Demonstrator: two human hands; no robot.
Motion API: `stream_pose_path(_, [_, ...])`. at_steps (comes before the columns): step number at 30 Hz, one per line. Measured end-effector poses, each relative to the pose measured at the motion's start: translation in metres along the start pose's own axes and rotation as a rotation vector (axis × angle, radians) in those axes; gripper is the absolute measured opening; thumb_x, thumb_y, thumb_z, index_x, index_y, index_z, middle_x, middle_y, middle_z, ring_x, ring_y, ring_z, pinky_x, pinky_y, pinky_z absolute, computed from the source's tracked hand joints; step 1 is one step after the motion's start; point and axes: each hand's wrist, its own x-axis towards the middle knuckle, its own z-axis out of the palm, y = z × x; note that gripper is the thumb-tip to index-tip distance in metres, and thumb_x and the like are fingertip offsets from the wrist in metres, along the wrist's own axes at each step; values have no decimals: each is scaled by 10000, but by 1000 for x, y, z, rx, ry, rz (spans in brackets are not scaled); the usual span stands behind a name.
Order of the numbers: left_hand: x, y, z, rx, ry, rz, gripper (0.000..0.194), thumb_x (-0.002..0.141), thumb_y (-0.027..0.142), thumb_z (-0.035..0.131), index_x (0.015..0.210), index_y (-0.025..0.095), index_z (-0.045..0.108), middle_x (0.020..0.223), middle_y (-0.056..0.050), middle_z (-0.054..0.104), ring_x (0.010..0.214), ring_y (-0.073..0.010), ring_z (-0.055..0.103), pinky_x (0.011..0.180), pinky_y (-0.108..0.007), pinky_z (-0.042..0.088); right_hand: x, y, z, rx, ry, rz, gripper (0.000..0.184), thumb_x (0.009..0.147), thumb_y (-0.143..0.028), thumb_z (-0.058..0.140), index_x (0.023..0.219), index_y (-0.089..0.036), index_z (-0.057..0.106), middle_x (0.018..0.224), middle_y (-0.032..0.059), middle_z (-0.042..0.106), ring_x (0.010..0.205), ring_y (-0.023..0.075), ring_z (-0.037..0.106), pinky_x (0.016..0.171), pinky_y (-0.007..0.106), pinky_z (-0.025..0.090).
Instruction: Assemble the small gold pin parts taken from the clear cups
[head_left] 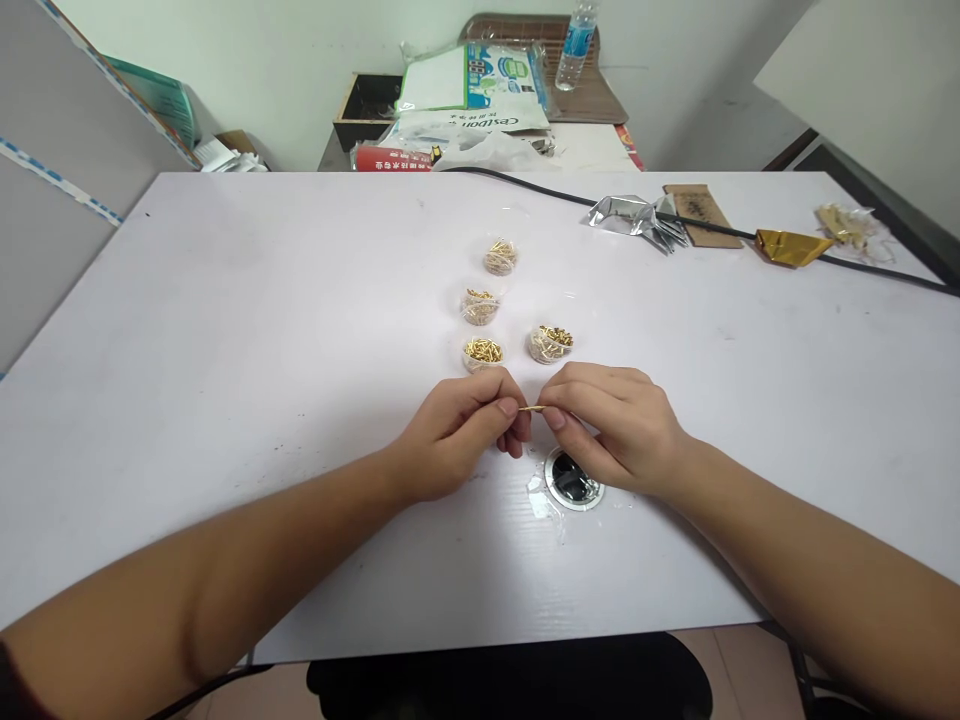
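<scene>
Between my two hands runs a thin gold-coloured metal pin [532,408], held level above the white table. My left hand [472,425] is closed, its thumb and forefinger pinching the left end. The fingertips of my right hand [611,420] pinch the right end. Just beyond my hands stand small clear tubs of tiny gold-coloured metal pieces: a near left tub [483,353], a right tub [550,343], a middle tub [480,306] and a far tub [500,256]. The exact kind of the pieces is too small to tell.
A round cable-hole insert [574,480] lies below my right hand, with clear plastic beside it. A black cable [525,184] crosses the table's back right, by silver foil [637,220], a cardboard piece [703,215] and gold foil [791,246]. A water bottle [576,48] stands behind.
</scene>
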Motion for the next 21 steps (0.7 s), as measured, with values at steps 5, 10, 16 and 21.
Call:
stream_pose_path(5, [-1,0,-1,48,46,-8,207,949,240,449,802,146,559,757,-25,599,654,-109,601,625,-255,516,1,0,-1,2,-10,10,142,944,-116,462,842,-184,533,672,11,548,580,124,482,524,246,396])
stream_pose_path(10, [-1,0,0,118,49,2,152,911,211,478,797,147,555,730,-15,596,640,-107,599,603,-251,515,0,1,-2,-11,-27,19,137,941,-115,466,849,-186,538,681,15,564,591,124,483,528,246,400])
stream_pose_path(16, [0,3,2,247,87,-39,119,870,210,525,773,148,557,682,-11,602,606,-110,578,566,-249,487,0,1,-1,5,-22,31,142,939,-112,464,838,-181,535,669,7,534,578,116,462,523,240,387])
stream_pose_path(21, [1,5,4,353,140,-25,145,855,214,525,732,149,566,637,-3,586,581,-99,533,536,-235,425,0,1,-1,28,-61,71,151,956,-137,449,842,-184,535,673,-2,513,572,112,447,523,234,381])
